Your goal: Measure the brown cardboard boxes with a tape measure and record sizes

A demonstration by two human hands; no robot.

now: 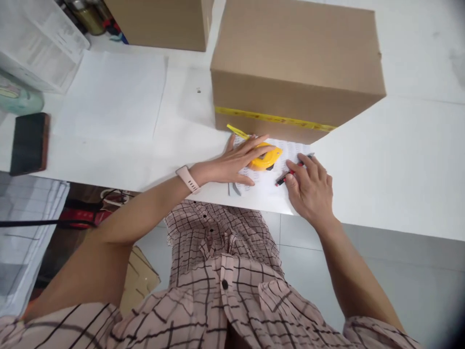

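My left hand (236,162) lies with its fingers outstretched, partly over a yellow tape measure (267,159). A narrow yellow strip (238,131) sticks out past those fingers; whether it belongs to the tape measure I cannot tell. Under both lie printed paper sheets (267,186) at the table's front edge. Thumb and fingers of my right hand (310,186) close on a slim red-and-black pen (283,179), which rests slanted over the paper. Its far end is partly covered by the fingers.
A large cardboard box (294,58) with yellow tape stands just beyond my hands on the white table (407,169). Behind left is another cardboard box (163,24). Blank paper (112,97), a phone (29,143) and bottles (89,19) are at the left.
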